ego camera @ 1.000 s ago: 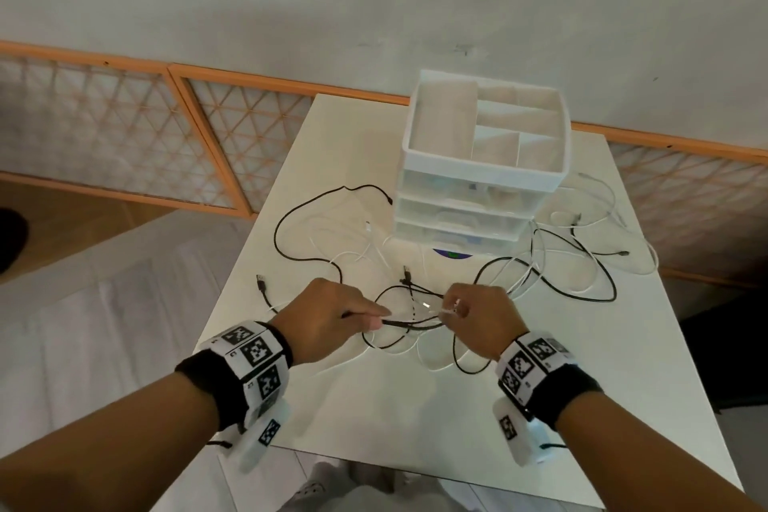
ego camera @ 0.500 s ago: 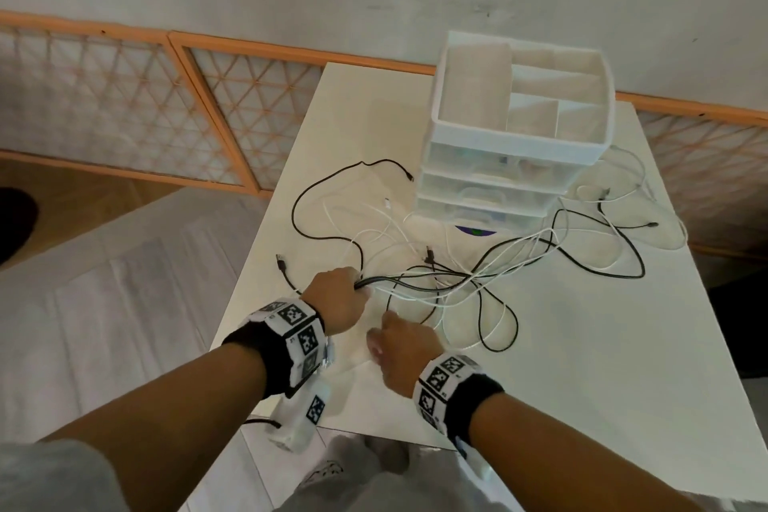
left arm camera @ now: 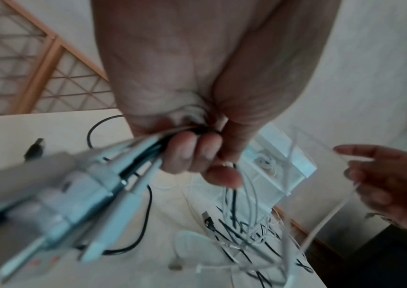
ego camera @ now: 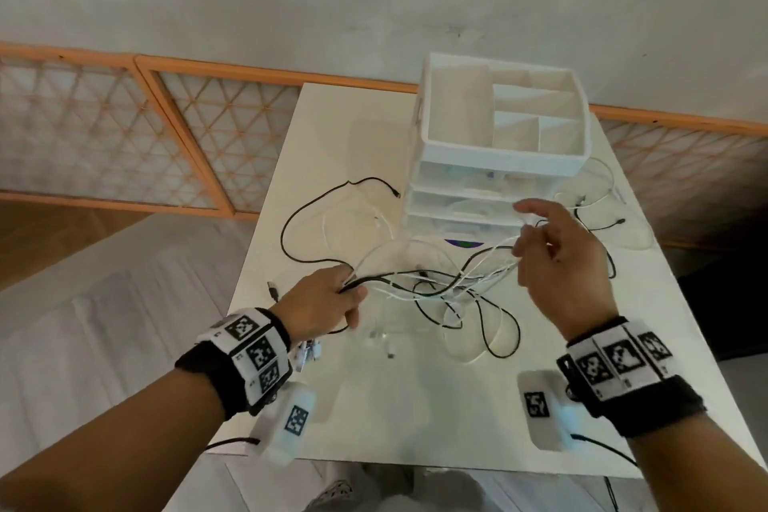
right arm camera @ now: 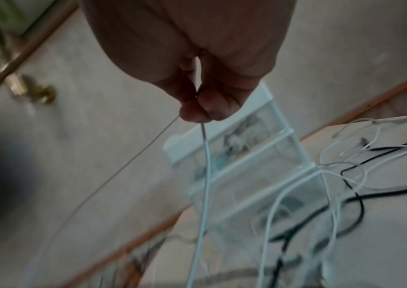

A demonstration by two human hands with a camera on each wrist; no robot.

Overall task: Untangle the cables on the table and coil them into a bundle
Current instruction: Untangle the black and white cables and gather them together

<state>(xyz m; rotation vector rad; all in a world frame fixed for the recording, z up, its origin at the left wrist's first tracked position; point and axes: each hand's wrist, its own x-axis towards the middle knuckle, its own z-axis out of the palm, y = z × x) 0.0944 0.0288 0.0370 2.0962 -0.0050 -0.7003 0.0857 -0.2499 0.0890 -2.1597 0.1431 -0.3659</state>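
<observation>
A tangle of thin black and white cables [ego camera: 449, 295] lies on the white table [ego camera: 415, 420]. My left hand [ego camera: 351, 295] grips a bunch of these cables [left arm camera: 148, 148] in its curled fingers, and several plug ends [left arm camera: 94, 194] stick out of the fist toward the wrist. My right hand [ego camera: 521, 237] is raised to the right in front of the drawer unit. It pinches a white cable [right arm camera: 205, 175] between thumb and finger [right arm camera: 192, 113]. White strands [ego camera: 478, 262] stretch in the air between the two hands.
A white drawer organizer [ego camera: 498, 145] with an open top tray stands at the back of the table. More cable loops [ego camera: 598, 216] lie to its right, and a black loop [ego camera: 299, 229] lies to its left. An orange-framed lattice screen [ego camera: 124, 129] stands behind on the left.
My right hand has risen from near the table's front edge up and to the right, drawing white strands taut. The left hand keeps its hold on the bunch.
</observation>
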